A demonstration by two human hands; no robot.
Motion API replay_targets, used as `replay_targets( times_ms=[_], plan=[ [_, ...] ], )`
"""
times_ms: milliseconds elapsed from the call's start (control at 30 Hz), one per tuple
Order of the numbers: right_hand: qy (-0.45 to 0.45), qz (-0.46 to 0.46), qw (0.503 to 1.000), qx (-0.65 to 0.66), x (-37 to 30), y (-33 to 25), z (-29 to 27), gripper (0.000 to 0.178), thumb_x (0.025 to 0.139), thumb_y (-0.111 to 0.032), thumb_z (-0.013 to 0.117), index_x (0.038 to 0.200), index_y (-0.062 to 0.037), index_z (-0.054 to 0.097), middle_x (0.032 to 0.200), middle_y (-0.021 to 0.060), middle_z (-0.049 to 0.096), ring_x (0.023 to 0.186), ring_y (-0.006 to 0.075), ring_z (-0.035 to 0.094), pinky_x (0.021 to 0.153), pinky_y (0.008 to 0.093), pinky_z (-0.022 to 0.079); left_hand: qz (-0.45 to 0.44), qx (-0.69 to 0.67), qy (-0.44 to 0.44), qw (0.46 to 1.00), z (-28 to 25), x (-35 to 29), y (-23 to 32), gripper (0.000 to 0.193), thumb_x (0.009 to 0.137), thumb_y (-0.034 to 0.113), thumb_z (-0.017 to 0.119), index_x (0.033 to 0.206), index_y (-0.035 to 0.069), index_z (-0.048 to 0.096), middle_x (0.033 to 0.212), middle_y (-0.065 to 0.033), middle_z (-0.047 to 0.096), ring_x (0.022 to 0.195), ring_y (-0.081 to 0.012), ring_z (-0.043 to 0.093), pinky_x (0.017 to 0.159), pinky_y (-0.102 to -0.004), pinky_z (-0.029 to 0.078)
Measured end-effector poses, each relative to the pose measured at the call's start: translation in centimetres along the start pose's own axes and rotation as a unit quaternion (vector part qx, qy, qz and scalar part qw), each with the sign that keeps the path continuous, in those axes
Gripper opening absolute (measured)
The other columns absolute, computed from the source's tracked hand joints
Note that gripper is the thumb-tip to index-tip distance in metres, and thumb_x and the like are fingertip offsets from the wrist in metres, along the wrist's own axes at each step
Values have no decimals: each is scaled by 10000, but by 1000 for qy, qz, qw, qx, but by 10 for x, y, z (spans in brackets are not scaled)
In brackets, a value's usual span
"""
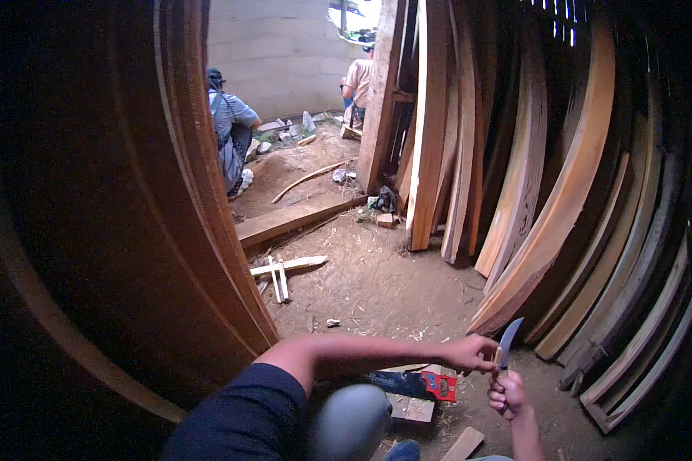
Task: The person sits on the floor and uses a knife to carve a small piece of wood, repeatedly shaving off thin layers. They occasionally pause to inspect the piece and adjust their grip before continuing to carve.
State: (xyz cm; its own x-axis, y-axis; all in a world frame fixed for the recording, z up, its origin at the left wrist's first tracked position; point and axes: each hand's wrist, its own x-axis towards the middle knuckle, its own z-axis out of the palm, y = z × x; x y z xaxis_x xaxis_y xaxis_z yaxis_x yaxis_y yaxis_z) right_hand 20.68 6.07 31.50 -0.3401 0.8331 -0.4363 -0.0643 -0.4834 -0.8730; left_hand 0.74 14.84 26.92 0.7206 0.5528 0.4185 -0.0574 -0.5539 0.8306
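Note:
My right hand (509, 393) is wrapped round the handle of a knife (510, 335), its curved blade pointing up. Across from the left reaches my left arm, and my left hand (473, 353) pinches a small pale piece of wood (498, 356) close against the blade. The fingers partly hide this piece. Below my left forearm lies a handsaw (440, 386) with a red handle and dark blade, resting on a wooden block (411, 409). My knee (351, 419) is beside the saw.
Long planks (515, 169) lean along the right wall. A large wooden panel (123, 177) rises on the left. Pale sticks (288, 266) and shavings lie on the dirt floor (369, 276). Beyond a wooden sill (300, 220), one person (231, 127) crouches and another (357, 81) sits outside.

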Motion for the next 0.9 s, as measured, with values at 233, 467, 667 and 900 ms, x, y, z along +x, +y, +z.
replay_targets(
  times_ms=[233, 467, 667, 900],
  plan=[
    [-7, -43, 997, -68, -75, -59, 39, 157, 982, -309, 510, 883, -188, 492, 566, -78, 321, 394, 40, 299, 326, 192, 241, 96, -39, 63, 993, -6, -2, 100, 372, 853, 193, 712, 1095, 17, 491, 865, -76, 638, 759, -140, 605, 641, -327, 505],
    [78, -60, 984, -146, -100, -46, 70, 230, 970, -331, 538, 837, -165, 450, 559, -73, 327, 391, 43, 309, 326, 208, 248, -7, 260, 54, 964, 7, -46, 133, 228, 869, 246, 597, 989, 57, 558, 888, -212, 657, 848, -428, 626, 730, -508, 486],
    [222, -136, 935, -243, -86, -6, 44, 261, 938, -338, 584, 830, -129, 473, 587, -47, 380, 398, 69, 381, 332, 250, 308, -51, 333, -56, 940, 24, -41, 114, 266, 953, 302, 490, 940, 53, 582, 907, -215, 642, 854, -410, 635, 726, -501, 490],
    [284, -207, 891, -285, -95, 25, -5, 332, 950, -372, 557, 751, -148, 415, 508, -29, 390, 324, 106, 357, 299, 289, 281, -234, 202, -109, 945, -10, -55, 20, 379, 878, 274, 570, 1128, 1, 650, 1080, -175, 673, 957, -293, 608, 929, -416, 435]
  ],
)
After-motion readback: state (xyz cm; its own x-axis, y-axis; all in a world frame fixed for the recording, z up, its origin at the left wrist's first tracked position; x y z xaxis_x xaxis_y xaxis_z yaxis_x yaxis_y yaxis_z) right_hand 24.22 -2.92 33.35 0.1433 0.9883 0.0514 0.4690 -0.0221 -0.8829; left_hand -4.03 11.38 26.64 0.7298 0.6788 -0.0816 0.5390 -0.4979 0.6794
